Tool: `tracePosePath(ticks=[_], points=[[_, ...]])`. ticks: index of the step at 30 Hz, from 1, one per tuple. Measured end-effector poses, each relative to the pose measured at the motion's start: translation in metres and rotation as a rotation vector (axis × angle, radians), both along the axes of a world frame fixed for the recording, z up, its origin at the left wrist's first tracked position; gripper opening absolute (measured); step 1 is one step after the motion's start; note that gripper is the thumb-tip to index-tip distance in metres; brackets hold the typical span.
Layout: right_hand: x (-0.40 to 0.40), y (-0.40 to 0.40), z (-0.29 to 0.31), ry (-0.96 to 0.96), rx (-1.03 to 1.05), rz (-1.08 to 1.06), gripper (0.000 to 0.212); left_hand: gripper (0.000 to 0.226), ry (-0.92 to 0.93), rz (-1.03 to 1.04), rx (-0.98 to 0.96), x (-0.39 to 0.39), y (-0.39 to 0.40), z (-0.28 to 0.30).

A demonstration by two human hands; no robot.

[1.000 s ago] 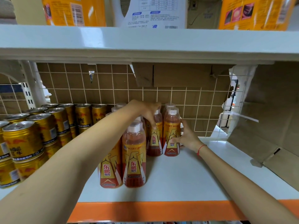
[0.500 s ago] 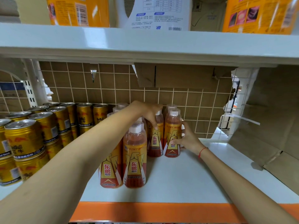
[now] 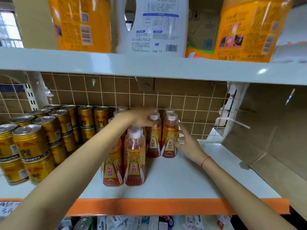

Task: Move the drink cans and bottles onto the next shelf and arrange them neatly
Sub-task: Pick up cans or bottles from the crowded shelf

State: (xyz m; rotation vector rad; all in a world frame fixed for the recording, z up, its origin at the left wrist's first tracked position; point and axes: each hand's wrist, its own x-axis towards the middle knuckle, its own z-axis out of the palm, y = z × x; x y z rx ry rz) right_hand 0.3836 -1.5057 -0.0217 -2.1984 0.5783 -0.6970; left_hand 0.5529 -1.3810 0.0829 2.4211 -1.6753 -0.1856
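Note:
Several orange drink bottles with white caps stand in rows on the white shelf (image 3: 182, 176). My left hand (image 3: 141, 118) reaches over the front bottles (image 3: 134, 160) and grips the neck of a rear bottle (image 3: 153, 141) just under its cap. Beside it stands the rightmost bottle (image 3: 168, 138). My right hand (image 3: 186, 143) is at that bottle's right side, fingers spread, thumb touching the label. Gold drink cans (image 3: 33, 141) are stacked two high on the left part of the shelf.
A wire grid over brown board (image 3: 116, 95) closes the back. Cardboard (image 3: 265, 130) leans at the right end. The shelf above (image 3: 149, 67) carries large orange and white jugs and hangs low. An orange strip (image 3: 166, 206) marks the front edge.
My right hand's fingers have loosened and spread away from the rightmost bottle. My left hand stays on the rear bottle's top. The view has tilted slightly upward.

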Motion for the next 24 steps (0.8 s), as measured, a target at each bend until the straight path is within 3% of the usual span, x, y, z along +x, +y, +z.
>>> tracePosePath(ticks=[4,15,24], points=[[-0.013,0.017,0.007,0.024,-0.072,0.006,0.08,0.067,-0.169,0.053,-0.154,-0.026,0.038,-0.007],[-0.04,0.068,0.025,0.081,-0.194,-0.003,0.075,0.061,-0.264,0.11,-0.307,-0.062,0.1,-0.037],[-0.051,0.122,0.035,0.182,-0.427,-0.023,0.058,0.039,-0.351,0.14,-0.531,-0.07,0.159,-0.065]])
